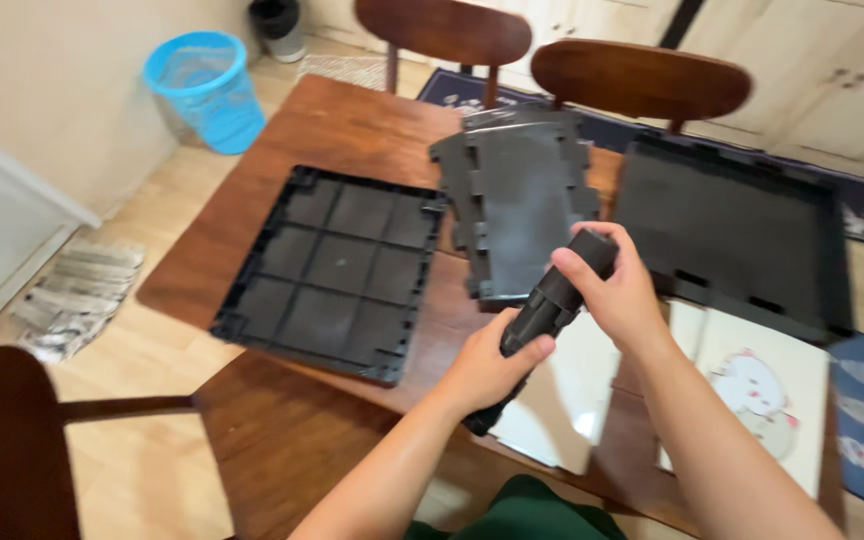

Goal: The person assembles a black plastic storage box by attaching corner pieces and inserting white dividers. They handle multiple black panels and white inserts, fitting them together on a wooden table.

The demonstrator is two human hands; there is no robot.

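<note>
Two hands meet over the near middle of the bench [352, 130] in the head view, both clenched round one dark roll [544, 310]. The left hand [487, 365] grips its lower half, thumb laid across the top; the right hand [620, 290] wraps the upper end, fingers curled over it. The roll hangs slanted above the bench's near edge, upper end toward the far side, touching nothing but the hands.

It looks like a short, stiff bundle of black plastic pieces, ribbed along its length. My guess is that it is light and rigid, not fragile, with enough ridges to stop it slipping; a grip at each end, as now, seems the sound way to hold it, since loose pieces might slide apart if it were taken only at the middle.

On the bench's left side lies a shallow black tray [337, 270] divided by low ribs into square cells, all of them bare. At the far right lies a second flat black tray [742, 235] with a raised rim, nothing showing in it. Between the two, a stack of notched grey panels [522, 200] lies flat. Under the arms, at the near right corner, are pale sheets [762, 390], one with a cartoon animal.

Beyond the bench stand two wooden chairs [642, 80], a third at the near left, and a blue mesh bin [207, 88] on the floor, whose contents I cannot make out
</note>
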